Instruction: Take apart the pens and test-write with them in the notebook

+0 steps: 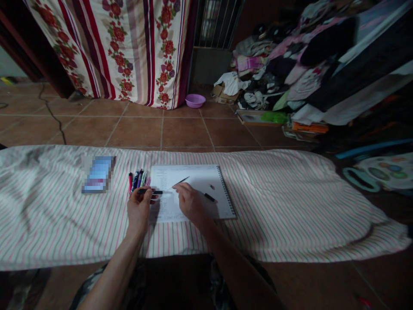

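Observation:
A white spiral-bound notebook (196,172) lies on the striped cloth in front of me, with print or writing along its left side. Between the fingers of my left hand (138,210) is a black pen (157,192), held nearly level over the page's left part. Its right end looks clear or pale. My right hand (189,201) pinches a thin, dark, pointed stick (181,181), perhaps a pen refill, which slants up to the right. Right of that hand, a short black piece like a pen cap (211,197) and a tiny dark bit (212,187) rest on the page.
Several coloured pens (137,178) lie side by side left of the notebook. Farther left is a phone (98,174), its screen blurred out. Beyond the striped cloth (284,202), a purple basin (195,100) stands on the tiles by a flowered curtain (138,51). Clothes (277,64) are heaped at right.

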`<state>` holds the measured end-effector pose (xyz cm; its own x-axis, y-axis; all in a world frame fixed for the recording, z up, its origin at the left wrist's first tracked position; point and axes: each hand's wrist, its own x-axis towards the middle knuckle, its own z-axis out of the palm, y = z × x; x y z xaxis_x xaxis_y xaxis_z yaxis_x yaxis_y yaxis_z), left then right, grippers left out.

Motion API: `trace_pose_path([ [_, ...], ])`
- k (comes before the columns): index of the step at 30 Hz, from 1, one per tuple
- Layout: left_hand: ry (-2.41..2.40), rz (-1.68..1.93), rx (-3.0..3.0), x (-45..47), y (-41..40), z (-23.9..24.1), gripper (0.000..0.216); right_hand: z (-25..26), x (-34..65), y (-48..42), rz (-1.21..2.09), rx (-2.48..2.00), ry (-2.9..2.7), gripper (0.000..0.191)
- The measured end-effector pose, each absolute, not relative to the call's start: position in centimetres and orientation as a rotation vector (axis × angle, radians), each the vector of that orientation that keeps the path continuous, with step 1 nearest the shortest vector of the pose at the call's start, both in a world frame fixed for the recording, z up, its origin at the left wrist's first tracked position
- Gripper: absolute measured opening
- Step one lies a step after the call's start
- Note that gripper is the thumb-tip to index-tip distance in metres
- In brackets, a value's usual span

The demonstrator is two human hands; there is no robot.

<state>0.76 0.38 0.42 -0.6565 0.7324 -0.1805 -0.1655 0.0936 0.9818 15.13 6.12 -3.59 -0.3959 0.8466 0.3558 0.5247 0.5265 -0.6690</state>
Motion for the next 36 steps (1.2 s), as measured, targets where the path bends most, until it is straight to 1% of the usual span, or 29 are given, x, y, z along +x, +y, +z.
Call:
trace_pose_path([
  [8, 1.649, 1.668, 0.472, 0.6, 0.5, 0.0, 0.026, -3.7, 15.1, 6.3, 0.616, -1.126, -2.119, 0.034],
  [11, 1.644, 1.671, 0.447, 0.7, 0.6, 0.1, 0.023, -3.6, 15.1, 6.2, 0.611, -1.121, -2.147, 0.035],
  [17, 1.531, 1.63, 0.183, 0.7, 0.7, 0.8, 0.009, -3.4, 15.1, 6.0, 0.581, -1.094, -2.139, 0.034],
  [23, 1.445, 1.645, 0.071, 0.2, 0.8, 1.1, 0.006, -4.0, 15.0, 6.4, 0.527, -1.114, -2.083, 0.03],
  [36, 1.076, 1.585, -0.247, 0.0, 1.0, 2.3, 0.019, -4.5, 15.0, 7.0, 0.426, -1.144, -2.026, 0.026],
])
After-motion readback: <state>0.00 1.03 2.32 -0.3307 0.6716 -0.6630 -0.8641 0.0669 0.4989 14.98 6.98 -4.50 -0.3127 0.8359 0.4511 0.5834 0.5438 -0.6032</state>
